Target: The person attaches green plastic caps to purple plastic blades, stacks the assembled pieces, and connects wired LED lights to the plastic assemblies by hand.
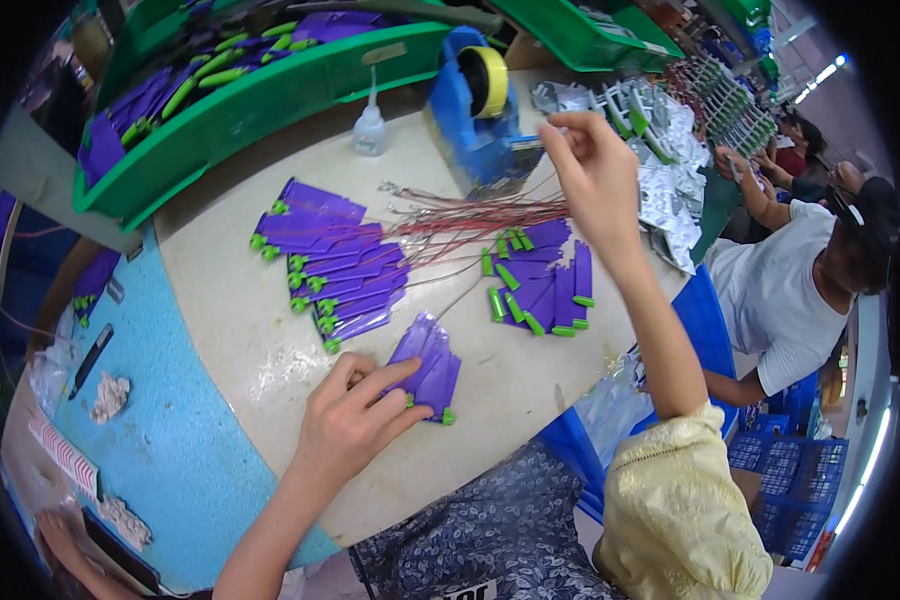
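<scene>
My left hand [355, 410] rests with its fingers stretched over a small stack of flat purple pieces [430, 365] with green tips, pressing them on the table. A thin wire runs from this stack toward a bundle of reddish-brown wires [480, 215]. At the cutting edge of a blue tape dispenser [470, 130], my right hand [598, 170] is raised, thumb and index finger pinched together. Whatever is between those fingertips is too fine to make out. A yellow-edged tape roll [483, 80] sits in the dispenser.
Fanned purple pieces [335, 260] lie left of the wires, and another purple group [545, 285] with loose green parts lies right. A small glue bottle [369, 130] stands beside a green bin [270, 110]. Silvery packets [670, 190] lie far right, near a co-worker in white [780, 290].
</scene>
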